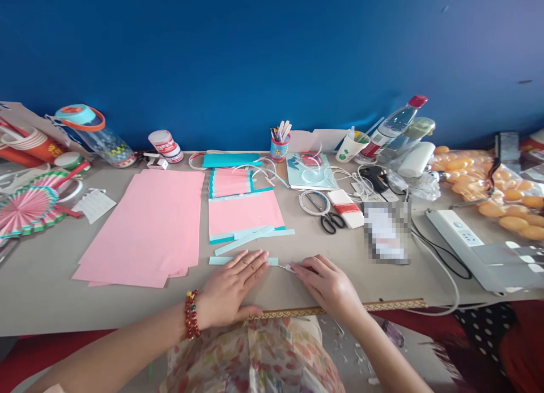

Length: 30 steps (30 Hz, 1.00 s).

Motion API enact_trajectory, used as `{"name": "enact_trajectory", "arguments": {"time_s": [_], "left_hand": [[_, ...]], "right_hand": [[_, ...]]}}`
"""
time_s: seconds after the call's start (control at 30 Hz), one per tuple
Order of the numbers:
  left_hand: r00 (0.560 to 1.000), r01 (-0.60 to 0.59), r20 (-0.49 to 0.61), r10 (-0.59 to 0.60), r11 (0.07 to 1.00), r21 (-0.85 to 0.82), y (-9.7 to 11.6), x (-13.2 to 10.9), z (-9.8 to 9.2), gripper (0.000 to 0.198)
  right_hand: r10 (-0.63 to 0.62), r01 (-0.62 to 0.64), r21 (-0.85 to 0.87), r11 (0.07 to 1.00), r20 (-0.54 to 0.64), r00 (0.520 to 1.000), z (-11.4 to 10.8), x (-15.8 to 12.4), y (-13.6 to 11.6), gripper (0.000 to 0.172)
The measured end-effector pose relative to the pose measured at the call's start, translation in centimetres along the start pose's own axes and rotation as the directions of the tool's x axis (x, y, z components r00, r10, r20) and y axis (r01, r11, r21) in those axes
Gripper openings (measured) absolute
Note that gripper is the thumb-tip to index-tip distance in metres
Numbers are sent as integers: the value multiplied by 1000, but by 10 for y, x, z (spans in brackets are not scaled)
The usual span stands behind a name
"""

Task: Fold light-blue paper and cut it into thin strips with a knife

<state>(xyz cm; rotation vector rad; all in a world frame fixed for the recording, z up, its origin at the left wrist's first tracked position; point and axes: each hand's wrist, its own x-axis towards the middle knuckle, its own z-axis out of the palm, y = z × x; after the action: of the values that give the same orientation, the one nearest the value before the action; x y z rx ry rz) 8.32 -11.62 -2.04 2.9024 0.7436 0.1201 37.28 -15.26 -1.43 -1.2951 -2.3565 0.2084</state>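
My left hand (232, 285) lies flat with fingers stretched out, pressing a thin light-blue paper strip (217, 260) onto the grey table (42, 280). My right hand (327, 282) sits just right of it, fingers pinched on a thin white strip (287, 267) at the blue strip's right end. A beaded bracelet (192, 314) circles my left wrist. More light-blue strips (250, 236) lie just beyond, over a pink sheet (244, 212).
A stack of large pink paper (148, 229) lies to the left, folded paper fans (25, 209) further left. Black scissors (331, 220), tape rolls, a pen cup (279, 146), bottles, cables and a power strip (457, 229) crowd the right. A ruler (382, 306) lines the front edge.
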Motion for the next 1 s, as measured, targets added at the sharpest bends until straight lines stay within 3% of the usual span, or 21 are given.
{"name": "enact_trajectory", "arguments": {"time_s": [0.47,1.0], "left_hand": [[1000,18,2,-18,1000,6,2,0,1,88],[1000,11,-3,-11,999,44,3,0,3,90]], "right_hand": [[-62,61,-52,997,-30,998,-5,5,-8,29],[-12,12,-82,997,-4,1000,0,8,-23,30]]}}
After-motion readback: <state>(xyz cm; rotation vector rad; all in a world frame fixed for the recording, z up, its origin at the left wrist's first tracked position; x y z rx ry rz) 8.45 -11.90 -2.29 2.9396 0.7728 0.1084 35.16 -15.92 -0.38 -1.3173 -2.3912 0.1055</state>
